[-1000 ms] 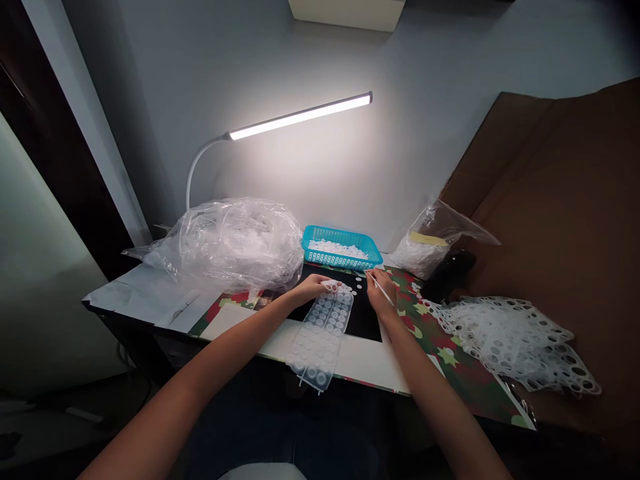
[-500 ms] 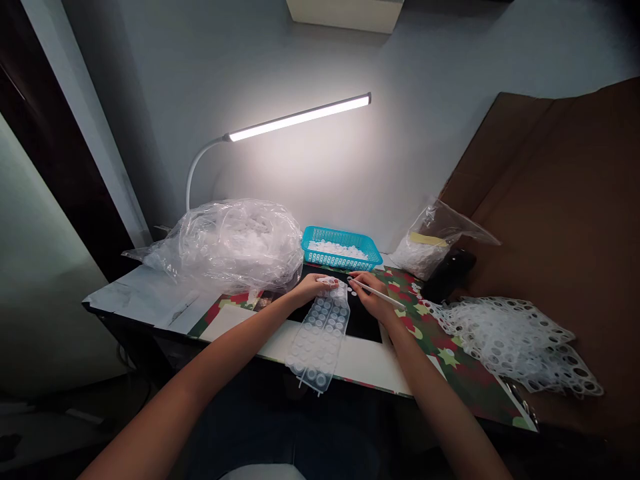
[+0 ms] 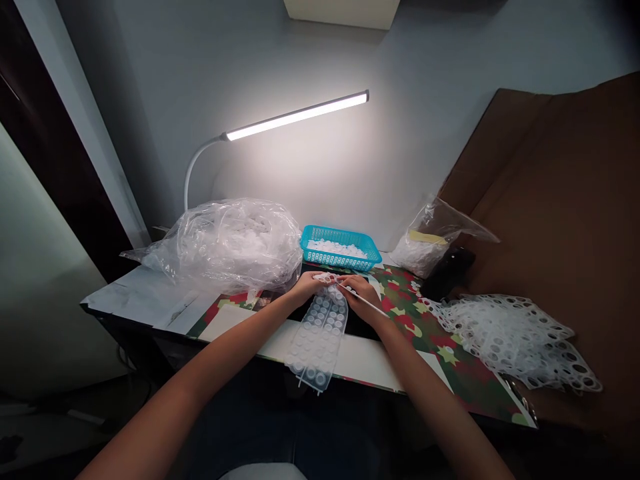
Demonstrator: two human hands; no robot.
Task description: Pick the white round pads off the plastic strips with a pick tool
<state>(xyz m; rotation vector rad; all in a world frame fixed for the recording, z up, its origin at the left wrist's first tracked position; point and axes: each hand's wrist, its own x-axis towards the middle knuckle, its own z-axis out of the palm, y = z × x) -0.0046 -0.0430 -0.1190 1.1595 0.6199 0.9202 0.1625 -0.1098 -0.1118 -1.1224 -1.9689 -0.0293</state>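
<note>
My left hand [image 3: 311, 285] is closed on the far end of a translucent plastic sheet [image 3: 316, 340] covered with rows of round pieces. The sheet hangs toward me over the table's front edge. My right hand [image 3: 361, 293] is closed round a thin white stick [image 3: 367, 303], its tip at the sheet's far end beside my left fingers. Whether the tip touches the sheet I cannot tell. Just behind both hands stands a turquoise basket [image 3: 345, 260] holding many small white round pieces.
A large clear bag [image 3: 235, 243] of white pieces lies at left, under a lit lamp [image 3: 300, 115]. On the right are a heap of punched-out sheets [image 3: 515, 340], a smaller bag [image 3: 420, 250], a black object [image 3: 447, 275] and a cardboard panel [image 3: 560, 187].
My right hand has moved left with the white stick, closing up to my left hand at the sheet's far end. My left hand and the sheet stay nearly where they were.
</note>
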